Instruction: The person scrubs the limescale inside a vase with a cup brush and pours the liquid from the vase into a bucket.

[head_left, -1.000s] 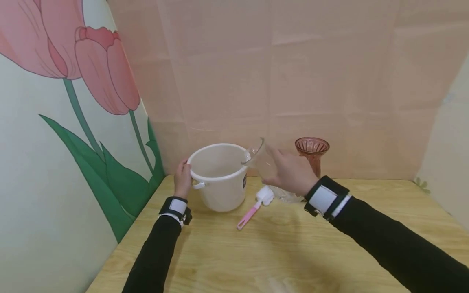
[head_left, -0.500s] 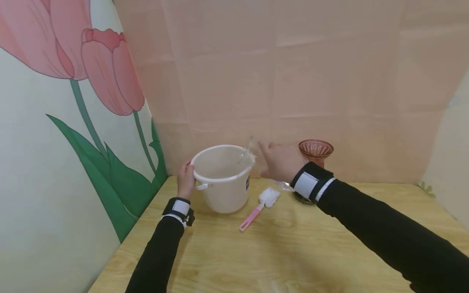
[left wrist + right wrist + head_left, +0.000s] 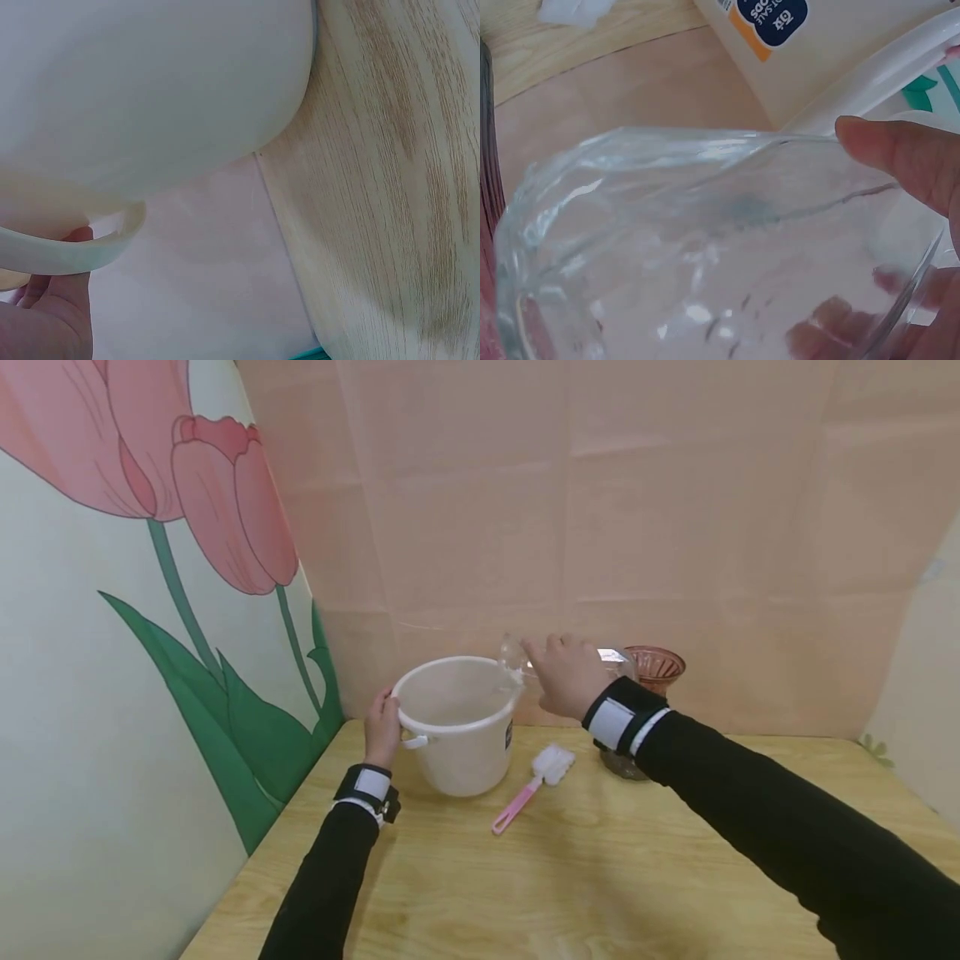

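A white plastic bucket stands on the wooden table near the back left corner. My left hand grips its rim by the side handle, with the bucket wall filling the left wrist view. My right hand holds a clear glass vessel tipped on its side, its mouth at the bucket's right rim. The right wrist view looks into that glass, my fingertips curled on its edge, and the bucket's label lies behind.
A pink-handled brush with a white head lies on the table right of the bucket. A ribbed reddish glass vase stands behind my right wrist. A tulip-painted wall closes the left side, a pink backdrop the rear.
My right hand has lifted the glass and tipped it further toward the bucket's rim. My left hand stays on the bucket. The view has shifted slightly.
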